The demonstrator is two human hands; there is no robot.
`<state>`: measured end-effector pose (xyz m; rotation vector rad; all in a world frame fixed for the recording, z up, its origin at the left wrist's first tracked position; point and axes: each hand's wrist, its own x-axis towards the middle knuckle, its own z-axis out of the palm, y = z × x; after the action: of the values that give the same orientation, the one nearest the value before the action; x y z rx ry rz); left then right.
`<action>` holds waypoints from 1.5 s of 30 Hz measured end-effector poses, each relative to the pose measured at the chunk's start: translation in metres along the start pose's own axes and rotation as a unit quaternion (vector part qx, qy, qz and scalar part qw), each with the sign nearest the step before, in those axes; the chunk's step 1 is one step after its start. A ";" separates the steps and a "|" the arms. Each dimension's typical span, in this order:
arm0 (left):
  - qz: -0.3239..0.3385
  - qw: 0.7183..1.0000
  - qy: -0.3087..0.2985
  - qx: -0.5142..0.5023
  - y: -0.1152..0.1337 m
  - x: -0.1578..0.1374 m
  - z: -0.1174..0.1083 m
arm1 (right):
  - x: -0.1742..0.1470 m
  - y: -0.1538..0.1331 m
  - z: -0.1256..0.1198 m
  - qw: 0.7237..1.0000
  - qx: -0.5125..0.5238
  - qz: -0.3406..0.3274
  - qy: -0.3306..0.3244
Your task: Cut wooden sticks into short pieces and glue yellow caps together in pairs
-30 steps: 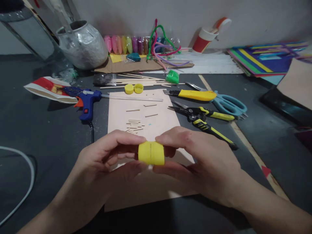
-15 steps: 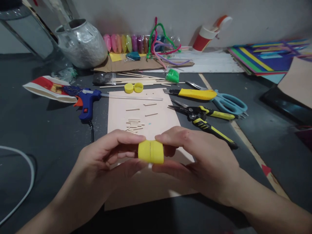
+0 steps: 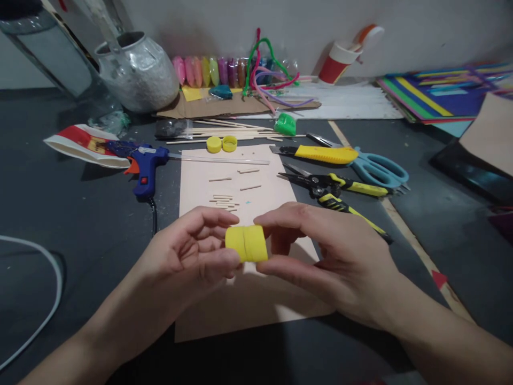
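Two yellow bottle caps (image 3: 246,244) are set face to face as one short cylinder, with a thin seam around the middle. My left hand (image 3: 200,246) has its thumb on the lower left of the caps, its other fingers curled behind. At the right end, my right hand (image 3: 320,251) holds them between thumb and forefinger. Below lies a sheet of pale pink paper (image 3: 224,315). On it rest several short cut sticks (image 3: 224,201), partly behind my left fingers. Two more yellow caps (image 3: 214,144) sit at the paper's far edge.
A blue hot glue gun (image 3: 148,166) lies at left on a paper cup. To the right are a yellow utility knife (image 3: 326,154), blue-handled scissors (image 3: 379,166) and black-and-yellow pliers (image 3: 340,192). Long sticks (image 3: 236,132), clay packs (image 3: 224,70) and a silver pot (image 3: 138,72) stand behind.
The joined caps have tilted and turned slightly in my fingers. My left thumb has come up onto their near side, and the left forefinger has lifted off the top.
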<state>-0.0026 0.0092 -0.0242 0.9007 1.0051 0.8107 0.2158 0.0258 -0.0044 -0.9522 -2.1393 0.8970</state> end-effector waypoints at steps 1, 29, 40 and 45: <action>0.002 1.000 0.014 0.002 0.001 -0.002 0.001 | 0.001 0.000 0.000 1.000 0.007 0.005 0.004; 0.009 0.992 0.040 0.121 0.008 -0.008 0.006 | 0.001 0.000 0.003 0.993 0.082 0.081 0.022; 0.010 0.984 0.036 0.172 0.011 -0.012 0.007 | 0.000 0.001 0.007 0.995 0.072 0.069 0.032; 0.011 0.989 0.034 0.142 0.008 -0.010 0.007 | 0.001 0.001 0.005 0.998 0.051 0.035 0.031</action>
<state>-0.0006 0.0022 -0.0124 1.1337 1.1917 0.7314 0.2116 0.0260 -0.0082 -0.9953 -1.9998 0.9873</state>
